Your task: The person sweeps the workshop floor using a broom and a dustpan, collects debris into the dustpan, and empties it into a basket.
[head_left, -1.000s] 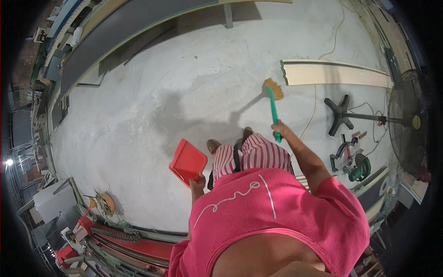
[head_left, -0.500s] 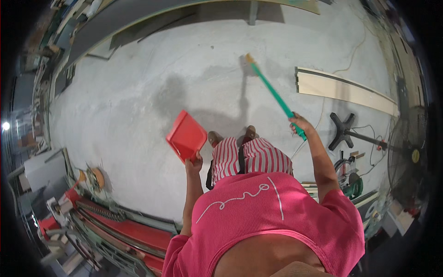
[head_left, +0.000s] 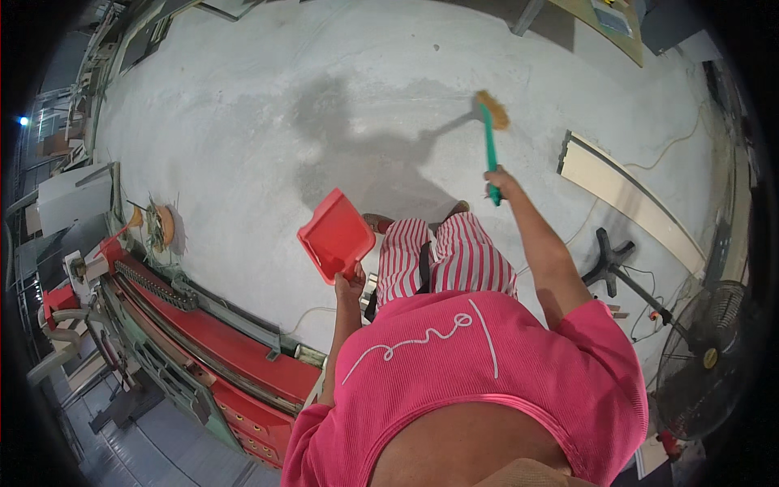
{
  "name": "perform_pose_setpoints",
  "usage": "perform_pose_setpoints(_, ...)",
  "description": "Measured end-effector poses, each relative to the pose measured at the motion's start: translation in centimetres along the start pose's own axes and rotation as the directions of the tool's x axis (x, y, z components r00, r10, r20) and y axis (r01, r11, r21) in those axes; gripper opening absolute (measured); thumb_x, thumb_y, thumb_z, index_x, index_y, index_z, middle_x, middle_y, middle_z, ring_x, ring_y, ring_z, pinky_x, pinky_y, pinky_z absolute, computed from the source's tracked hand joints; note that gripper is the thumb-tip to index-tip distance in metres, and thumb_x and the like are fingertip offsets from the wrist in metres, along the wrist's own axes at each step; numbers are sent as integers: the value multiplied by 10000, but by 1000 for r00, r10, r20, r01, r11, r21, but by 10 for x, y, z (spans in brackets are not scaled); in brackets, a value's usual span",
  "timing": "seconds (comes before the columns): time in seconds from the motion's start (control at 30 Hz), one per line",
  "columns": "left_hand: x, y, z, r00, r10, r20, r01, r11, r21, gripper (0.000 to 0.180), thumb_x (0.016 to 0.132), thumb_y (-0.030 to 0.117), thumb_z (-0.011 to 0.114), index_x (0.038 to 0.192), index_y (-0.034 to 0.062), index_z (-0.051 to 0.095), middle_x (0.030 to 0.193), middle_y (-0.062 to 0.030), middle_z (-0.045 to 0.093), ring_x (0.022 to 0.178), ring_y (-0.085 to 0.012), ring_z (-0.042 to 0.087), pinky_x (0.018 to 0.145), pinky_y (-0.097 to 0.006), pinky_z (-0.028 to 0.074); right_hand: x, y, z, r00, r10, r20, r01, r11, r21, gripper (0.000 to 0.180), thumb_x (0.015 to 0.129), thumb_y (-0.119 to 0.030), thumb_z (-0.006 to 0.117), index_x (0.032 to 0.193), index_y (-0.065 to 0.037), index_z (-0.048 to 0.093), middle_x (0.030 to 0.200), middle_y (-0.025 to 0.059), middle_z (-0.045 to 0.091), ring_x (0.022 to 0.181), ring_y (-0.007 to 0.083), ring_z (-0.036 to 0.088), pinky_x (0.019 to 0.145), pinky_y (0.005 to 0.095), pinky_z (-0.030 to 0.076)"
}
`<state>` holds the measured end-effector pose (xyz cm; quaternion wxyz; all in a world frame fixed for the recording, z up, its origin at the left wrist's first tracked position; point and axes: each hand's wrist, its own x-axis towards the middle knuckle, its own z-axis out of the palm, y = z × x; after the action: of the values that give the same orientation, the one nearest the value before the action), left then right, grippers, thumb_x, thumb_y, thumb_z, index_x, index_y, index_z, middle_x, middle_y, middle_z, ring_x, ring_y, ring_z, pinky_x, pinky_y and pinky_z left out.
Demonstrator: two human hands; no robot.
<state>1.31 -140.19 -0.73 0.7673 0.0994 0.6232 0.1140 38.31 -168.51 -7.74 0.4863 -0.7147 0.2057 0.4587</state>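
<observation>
Left hand (head_left: 350, 281) grasps dustpan (head_left: 337, 234) at left, right hand (head_left: 503, 182) clenched around brush (head_left: 490, 140) at right, bristles (head_left: 496, 113) far.

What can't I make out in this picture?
In the head view:
Grip of the red plastic dustpan: partly covered by the left hand.
Part of the green-handled, tan-bristled brush: behind the right hand.
Brown shoes: mostly hidden by the red-and-white striped trousers.
Tan tabletop: cut off by the upper edge.
Any fine dust on the grey floor: too small to tell.
</observation>
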Motion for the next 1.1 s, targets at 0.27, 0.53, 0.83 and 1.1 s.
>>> perform_pose_setpoints(0.27,11,50,-43,976,48,-211,-64,996,-69,336,715,261,249,797,11,458,542,-79,453,425,-161,398,413,-247,369,-44,-39,117,865,-14,502,-3,999,34,335,681,-122,485,966,-54,323,555,68,423,403,142,421,347,266,365)
perform_pose_setpoints(0.53,27,119,-21,991,9,-130,-39,972,-231,360,740,235,250,887,-7,474,726,-128,558,618,-188,554,552,-258,435,-142,-43,73,914,110,390,-191,966,176,473,735,-178,487,1144,-194,251,593,14,399,399,42,355,335,175,338)
perform_pose_setpoints(0.83,29,176,-36,998,25,-62,-37,979,-200,354,741,202,260,892,-40,469,757,-143,560,644,-192,563,573,-273,452,-67,-2,55,927,356,120,-344,677,650,172,676,-80,518,724,-91,353,484,20,359,380,103,393,341,198,350)
perform_pose_setpoints(1.1,42,213,-117,987,-6,-158,-21,985,-171,379,744,230,243,862,-40,481,704,-142,554,606,-202,560,515,-271,441,-61,14,221,953,137,270,-184,970,159,126,704,-124,474,761,-81,370,495,45,406,383,141,414,346,271,381)
